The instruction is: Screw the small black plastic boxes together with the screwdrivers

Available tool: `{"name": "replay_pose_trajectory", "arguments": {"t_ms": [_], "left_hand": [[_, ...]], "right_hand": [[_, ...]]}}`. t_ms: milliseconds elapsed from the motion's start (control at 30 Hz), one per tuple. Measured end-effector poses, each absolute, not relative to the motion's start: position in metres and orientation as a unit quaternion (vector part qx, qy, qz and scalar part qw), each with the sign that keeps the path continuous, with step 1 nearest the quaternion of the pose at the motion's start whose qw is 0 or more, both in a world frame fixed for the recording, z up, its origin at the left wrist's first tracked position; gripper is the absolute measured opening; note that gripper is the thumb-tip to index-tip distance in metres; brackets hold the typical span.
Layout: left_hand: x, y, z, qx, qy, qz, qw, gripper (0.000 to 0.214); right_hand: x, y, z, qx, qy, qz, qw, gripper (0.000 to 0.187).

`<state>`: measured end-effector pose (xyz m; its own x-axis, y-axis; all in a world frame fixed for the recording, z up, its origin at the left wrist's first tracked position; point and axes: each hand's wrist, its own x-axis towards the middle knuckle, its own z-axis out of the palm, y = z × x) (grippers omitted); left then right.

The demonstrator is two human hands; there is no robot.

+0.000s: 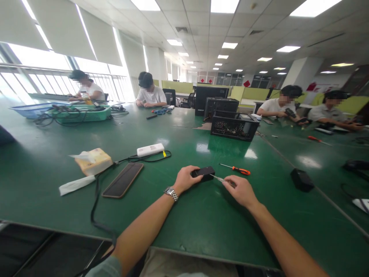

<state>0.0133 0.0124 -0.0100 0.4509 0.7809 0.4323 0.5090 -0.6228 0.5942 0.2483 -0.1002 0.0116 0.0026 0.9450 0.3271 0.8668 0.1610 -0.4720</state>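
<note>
My left hand (186, 179), with a metal watch (172, 193) on its wrist, is closed around the left end of a small black box (206, 174) lying on the green table. In my right hand (238, 189) is a screwdriver (220, 179) with a thin metal shaft and a pale handle, mostly covered by my fingers. Its tip meets the right end of the box; whether it sits in a screw is too small to tell. Just beyond my right hand lies a second screwdriver (241, 171) with an orange and black handle.
On the left are a phone (123, 180), a tissue pack (93, 161) and a white power strip (150, 150) with a black cable. A black metal case (235, 126) stands ahead, another black box (301, 180) to the right. Green basket (80, 114) holds cables. Several people work around the table.
</note>
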Motion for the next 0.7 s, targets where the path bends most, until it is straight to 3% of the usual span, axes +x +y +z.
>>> {"name": "replay_pose_trajectory", "arguments": {"t_ms": [100,300,700], "left_hand": [[0.017,0.009,-0.011,0.834,0.377,0.352,0.198,0.034],[0.017,0.006,-0.012,0.832,0.378,0.356,0.195,0.040],[0.011,0.007,-0.009,0.834,0.388,0.342,0.192,0.035]], "right_hand": [[0.224,-0.103,0.009,-0.660,-0.699,0.001,0.273,0.024],[0.186,-0.102,-0.008,-0.715,-0.657,0.047,0.233,0.018],[0.276,-0.100,-0.011,-0.782,-0.572,0.049,0.241,0.014]]}}
